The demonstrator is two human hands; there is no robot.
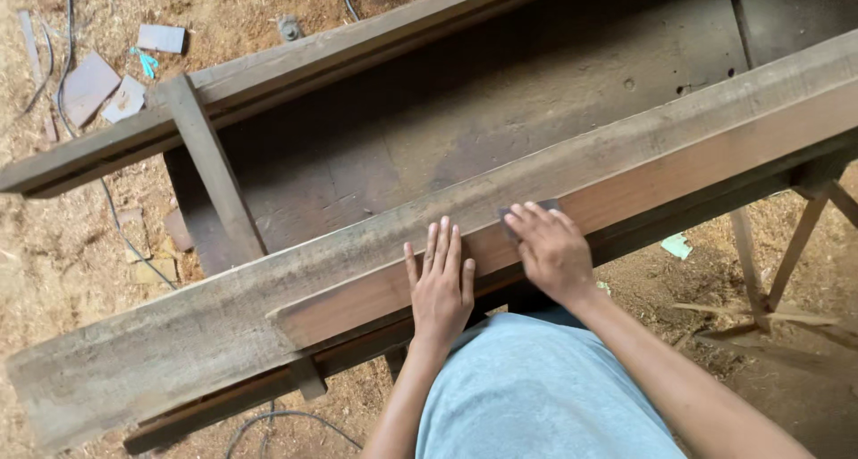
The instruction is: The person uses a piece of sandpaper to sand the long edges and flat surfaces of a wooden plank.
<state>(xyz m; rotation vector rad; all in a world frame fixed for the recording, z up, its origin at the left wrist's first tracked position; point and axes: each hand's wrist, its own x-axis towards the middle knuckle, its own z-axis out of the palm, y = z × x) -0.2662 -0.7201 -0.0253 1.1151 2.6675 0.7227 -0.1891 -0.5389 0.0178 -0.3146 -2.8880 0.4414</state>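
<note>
A long reddish-brown wooden plank point(679, 168) lies along the near edge of a rough grey bench beam point(268, 289). My left hand point(440, 285) rests flat on the plank, fingers together and pointing away from me. Just to its right, my right hand point(550, 249) presses a small dark grey piece of sandpaper point(527, 212) against the plank; only the sheet's far edge shows past my fingertips.
Beyond the beam lies a dark, worn bench top point(465, 128) with a cross slat point(210, 168) and a far rail point(304, 61). Sawdust covers the ground. Wood offcuts point(89, 88) and cables point(54, 39) lie at the upper left; thin wooden legs point(786, 253) stand at right.
</note>
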